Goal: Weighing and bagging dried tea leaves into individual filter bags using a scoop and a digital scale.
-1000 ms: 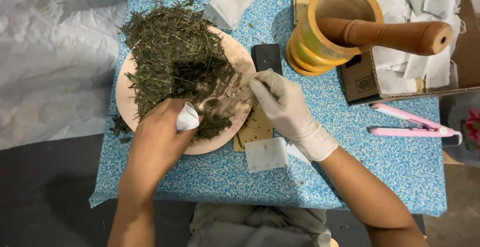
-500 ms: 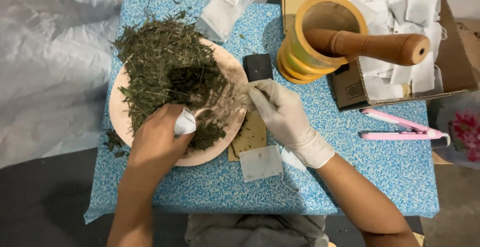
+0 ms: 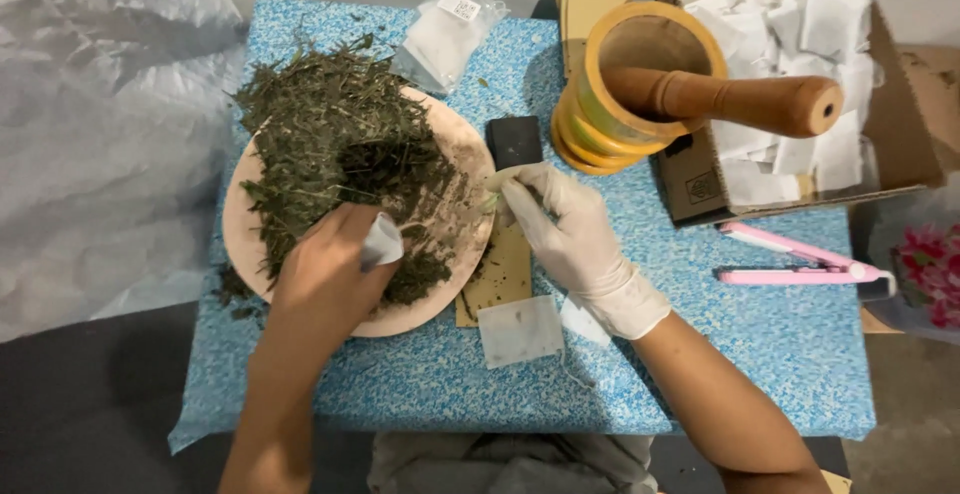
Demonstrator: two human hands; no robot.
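Observation:
A round tan plate (image 3: pixel 240 244) carries a heap of dried green herbs (image 3: pixel 330 144). My left hand (image 3: pixel 325 274) rests over the plate's near side, closed on a small white paper sachet (image 3: pixel 382 240). My right hand (image 3: pixel 570 239), in a white glove, is at the plate's right rim with its fingertips pinched on a few herb strands. A filled white sachet (image 3: pixel 518 331) lies on the table just below that hand, beside a tan card (image 3: pixel 502 272).
A small black block (image 3: pixel 514 140) sits by the plate. A yellow mortar (image 3: pixel 620 84) with a wooden pestle (image 3: pixel 740 99) stands behind it. A cardboard box (image 3: pixel 900 124) of white sachets, a pink flat iron (image 3: pixel 795 262), a clear bag (image 3: pixel 445 39). Blue speckled table (image 3: pixel 740 374).
My right hand has slid slightly along the plate's rim; the view has shifted a little. My left hand keeps the sachet over the herbs.

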